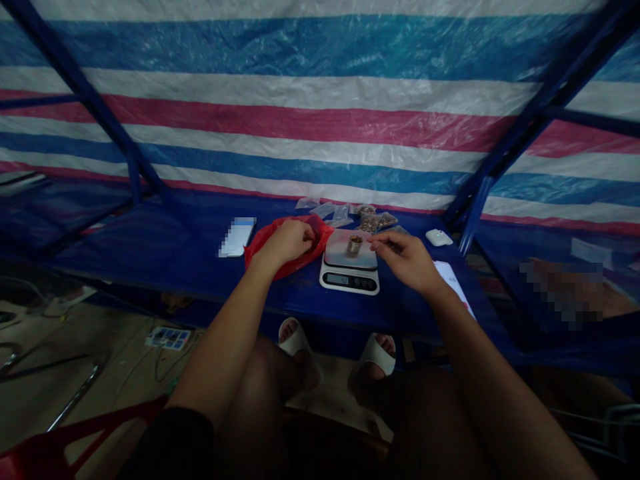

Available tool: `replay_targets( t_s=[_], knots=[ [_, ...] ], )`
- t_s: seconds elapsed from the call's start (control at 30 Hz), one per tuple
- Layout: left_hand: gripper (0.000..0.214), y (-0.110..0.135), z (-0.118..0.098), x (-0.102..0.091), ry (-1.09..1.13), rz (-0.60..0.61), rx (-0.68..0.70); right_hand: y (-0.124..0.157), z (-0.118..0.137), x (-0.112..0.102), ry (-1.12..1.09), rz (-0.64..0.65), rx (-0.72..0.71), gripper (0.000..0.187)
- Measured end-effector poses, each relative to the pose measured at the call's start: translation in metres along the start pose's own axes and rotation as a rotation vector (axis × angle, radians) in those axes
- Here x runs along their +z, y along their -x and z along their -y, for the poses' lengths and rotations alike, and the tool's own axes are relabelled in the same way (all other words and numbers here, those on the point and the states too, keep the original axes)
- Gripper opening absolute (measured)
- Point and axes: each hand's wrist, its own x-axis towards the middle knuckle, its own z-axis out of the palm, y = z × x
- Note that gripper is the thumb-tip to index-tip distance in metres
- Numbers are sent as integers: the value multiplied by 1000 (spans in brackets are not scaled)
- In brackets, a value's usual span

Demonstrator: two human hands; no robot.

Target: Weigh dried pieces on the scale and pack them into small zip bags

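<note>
Bare knees (260, 393) up front, then both forearms (225, 333) reaching out over a blue table (150, 253). Left hand (286, 243) is curled down into a red plastic bag (323, 233), fingers bunched up and seemingly gripping it. Right hand (405, 259) hangs just beside a small metal cup (355, 244) sitting on a digital scale (349, 281), fingers loosely pinched, can't tell if they're holding anything.

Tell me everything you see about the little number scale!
The digital kitchen scale has a white body, a dark display and a shiny metal plate on top. It sits flat on the blue table. A small metal cup stands on the plate, and the right hand hovers close by. The numbers are too small to read.
</note>
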Motion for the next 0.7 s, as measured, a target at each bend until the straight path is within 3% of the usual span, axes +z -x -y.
replay_targets(
  t_s=[0.1, 0.2, 0.3, 0.4, 0.7],
  knots=[
    [20, 0, -10, -10, 94, -126, 6, -1, -1, -1, 9, -3, 17, 29],
    [21, -6, -34, -16, 227, -207, 114, -2, -2, -2, 17, -11, 21, 30],
    [17, -18, -60, -15, 223, -147, 269, -2, -5, -1, 20, -34, 9, 29],
    [15, -31, -75, -8, 165, -82, 329, -2, -8, -1, 17, -37, 2, 27],
    [21, -43, -72, 12, 238, 1, 314, -1, -12, -4, 7, -35, -9, 27]
  ],
)
